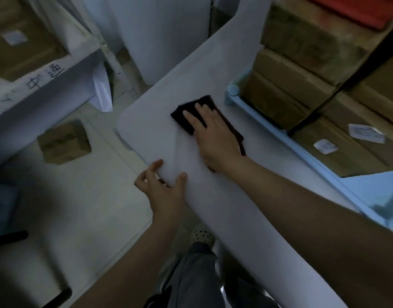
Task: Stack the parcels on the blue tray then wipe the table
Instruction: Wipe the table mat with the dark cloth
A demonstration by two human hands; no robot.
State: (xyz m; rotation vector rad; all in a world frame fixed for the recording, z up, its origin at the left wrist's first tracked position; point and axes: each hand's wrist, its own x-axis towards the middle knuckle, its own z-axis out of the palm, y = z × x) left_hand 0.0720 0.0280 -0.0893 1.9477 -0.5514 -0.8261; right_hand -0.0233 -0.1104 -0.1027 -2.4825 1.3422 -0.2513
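Observation:
A white table point(213, 70) runs from lower right to upper middle. My right hand point(213, 134) lies flat with straight fingers on a dark cloth point(186, 114) and presses it to the tabletop near the table's far left corner. My left hand point(164, 185) rests at the table's near edge, thumb on top and fingers loosely curled over the side, holding nothing. On the right stands the light blue tray point(269, 121), stacked with brown cardboard parcels point(291, 90) in several layers.
A small brown box point(64, 141) lies on the floor left of the table. A white shelf unit point(42, 85) with handwritten marks stands at the left, holding a large carton. Paper labels point(366, 133) sit on the lower parcels. My legs and shoe are below the table edge.

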